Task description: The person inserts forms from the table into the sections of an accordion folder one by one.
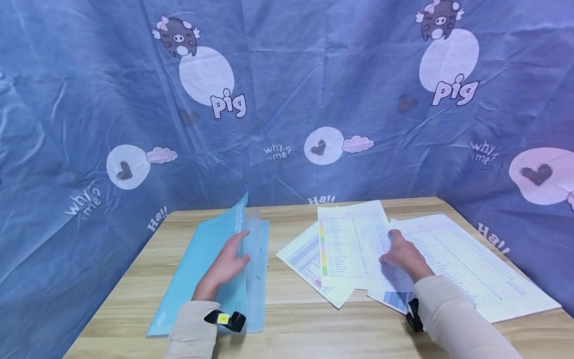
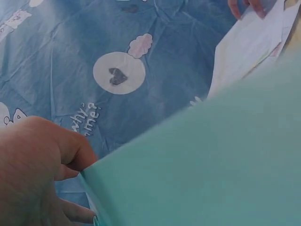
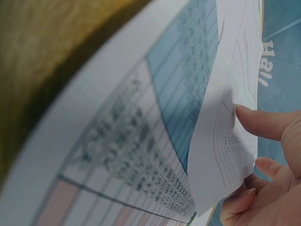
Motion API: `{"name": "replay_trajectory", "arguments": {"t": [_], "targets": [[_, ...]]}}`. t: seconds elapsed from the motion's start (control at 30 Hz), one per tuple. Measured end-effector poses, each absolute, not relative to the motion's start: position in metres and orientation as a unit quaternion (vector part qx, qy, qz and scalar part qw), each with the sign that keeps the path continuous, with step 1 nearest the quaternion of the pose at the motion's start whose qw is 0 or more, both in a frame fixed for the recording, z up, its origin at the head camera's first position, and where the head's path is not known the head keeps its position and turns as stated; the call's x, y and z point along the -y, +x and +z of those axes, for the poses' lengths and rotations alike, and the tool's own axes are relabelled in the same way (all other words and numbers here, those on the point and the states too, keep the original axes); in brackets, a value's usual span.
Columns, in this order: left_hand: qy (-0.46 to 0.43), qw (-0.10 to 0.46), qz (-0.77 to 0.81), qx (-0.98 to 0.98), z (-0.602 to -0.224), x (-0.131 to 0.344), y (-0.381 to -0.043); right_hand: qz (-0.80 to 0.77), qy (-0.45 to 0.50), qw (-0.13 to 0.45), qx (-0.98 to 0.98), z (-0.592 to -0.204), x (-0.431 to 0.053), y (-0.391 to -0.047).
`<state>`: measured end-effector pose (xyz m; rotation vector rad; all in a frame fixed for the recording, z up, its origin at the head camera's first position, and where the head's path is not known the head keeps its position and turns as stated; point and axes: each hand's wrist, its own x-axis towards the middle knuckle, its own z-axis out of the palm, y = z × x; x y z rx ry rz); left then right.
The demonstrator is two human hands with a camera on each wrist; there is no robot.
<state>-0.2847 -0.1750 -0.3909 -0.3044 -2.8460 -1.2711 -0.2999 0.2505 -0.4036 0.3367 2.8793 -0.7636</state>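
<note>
Folder (image 1: 197, 264) in blue lies on the table (image 1: 300, 324), its raised cover (image 2: 202, 160) gripped along the edge by the curled left hand (image 1: 227, 262). Right of the folder, the right hand (image 1: 405, 255) pinches a printed sheet (image 1: 352, 244) between thumb and fingers; another page (image 1: 302, 259) lies partly beneath, nearer the folder, and more papers (image 1: 475, 269) lie farthest from it.

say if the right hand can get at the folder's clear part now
Probably yes: the left hand holds the blue cover raised, leaving the clear part partly exposed, though the right hand grips a printed sheet.
</note>
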Motion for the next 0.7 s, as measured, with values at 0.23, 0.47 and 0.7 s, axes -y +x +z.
{"name": "replay_trajectory", "arguments": {"t": [0.23,0.47,0.7], "targets": [[-0.097,0.001,-0.423,0.901,-0.3862,0.1775,-0.2833,-0.252,0.105,0.065,-0.96,-0.4044,-0.2511,-0.2986],[-0.096,-0.013,-0.439,0.893,-0.3863,0.182,-0.2853,-0.25,0.107,0.067,-0.96,-0.4049,-0.2509,-0.2993],[-0.093,-0.018,-0.448,0.889,-0.3847,0.1836,-0.2855,-0.249,0.1,0.065,-0.961,-0.4056,-0.2524,-0.2993]]}}
